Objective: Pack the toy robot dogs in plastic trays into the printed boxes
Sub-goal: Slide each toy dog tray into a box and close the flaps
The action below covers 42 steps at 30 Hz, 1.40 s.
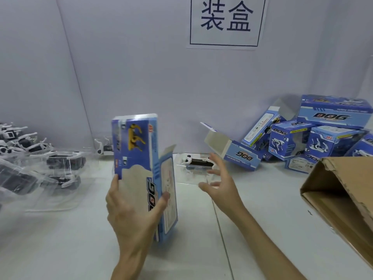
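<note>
The left hand grips a printed box upright; the right hand hovers, fingers spread. White tabletop beneath both, pale wall beyond.

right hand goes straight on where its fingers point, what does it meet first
Most likely the clear tray with a toy robot dog just beyond the open right hand; its fingertips overlap the tray in view, though depth is unclear.

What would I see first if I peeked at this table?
A tall blue box with a yellow dog picture is held upright in the middle by the left hand. The right hand spreads open beside it, before a toy dog in a clear tray. More blue boxes pile up back right, and a big sign hangs on the wall.
</note>
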{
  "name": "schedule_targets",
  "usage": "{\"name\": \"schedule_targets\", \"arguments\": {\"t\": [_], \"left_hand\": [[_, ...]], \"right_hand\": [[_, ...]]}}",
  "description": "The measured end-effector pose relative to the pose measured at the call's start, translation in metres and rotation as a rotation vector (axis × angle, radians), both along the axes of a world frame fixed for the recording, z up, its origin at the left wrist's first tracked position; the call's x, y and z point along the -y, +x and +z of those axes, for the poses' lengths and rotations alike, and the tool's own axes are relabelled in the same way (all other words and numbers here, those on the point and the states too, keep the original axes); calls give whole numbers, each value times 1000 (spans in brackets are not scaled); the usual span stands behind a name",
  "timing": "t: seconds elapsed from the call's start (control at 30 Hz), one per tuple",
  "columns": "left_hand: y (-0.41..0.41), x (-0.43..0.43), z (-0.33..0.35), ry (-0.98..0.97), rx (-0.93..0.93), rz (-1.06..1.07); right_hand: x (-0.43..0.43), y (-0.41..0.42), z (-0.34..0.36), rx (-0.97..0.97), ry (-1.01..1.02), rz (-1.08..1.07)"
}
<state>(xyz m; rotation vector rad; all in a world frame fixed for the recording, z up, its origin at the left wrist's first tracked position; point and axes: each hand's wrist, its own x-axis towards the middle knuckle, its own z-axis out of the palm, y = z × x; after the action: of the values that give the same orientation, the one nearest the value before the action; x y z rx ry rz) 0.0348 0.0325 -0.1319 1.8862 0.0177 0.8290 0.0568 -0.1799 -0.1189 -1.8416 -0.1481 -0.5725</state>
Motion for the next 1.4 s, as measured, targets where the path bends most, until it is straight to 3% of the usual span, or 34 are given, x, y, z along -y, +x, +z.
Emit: {"name": "schedule_targets", "arguments": {"t": [0.03,0.1,0.2,0.27,0.37,0.57,0.67,0.77,0.93,1.03,1.13,1.3,1.4], "left_hand": [[-1,-1,0,-32,2,2],[-2,0,0,-54,-5,1],[-3,2,1,-53,-15,-9],[-4,2,1,-55,-13,-14],[-4,1,1,-67,-12,-22],[-3,-1,1,-103,-9,-65],[-1,-2,1,-134,1,-75],[0,-3,0,-141,-15,-64],[0,-4,0,-201,-4,-156],[-1,-4,1,-179,-2,-224],[-2,-3,2,-82,7,-231],[-6,0,1,84,43,-262],[-7,2,2,42,14,-403]], "right_hand": [[10,4,-7,-4,-186,-127],[28,10,-21,-70,-461,-182],[40,17,-38,-241,-618,-148],[38,22,-43,-274,-678,-155],[36,26,-37,-171,-636,-264],[35,23,-24,-59,-807,-460],[40,16,-21,13,-719,-407],[37,8,-19,30,-672,-205],[39,5,-10,-343,-751,-115],[46,-3,0,-374,-733,-162],[53,-13,14,-310,-529,-149],[69,-28,39,-122,27,-151],[74,-41,71,52,97,-186]]}}
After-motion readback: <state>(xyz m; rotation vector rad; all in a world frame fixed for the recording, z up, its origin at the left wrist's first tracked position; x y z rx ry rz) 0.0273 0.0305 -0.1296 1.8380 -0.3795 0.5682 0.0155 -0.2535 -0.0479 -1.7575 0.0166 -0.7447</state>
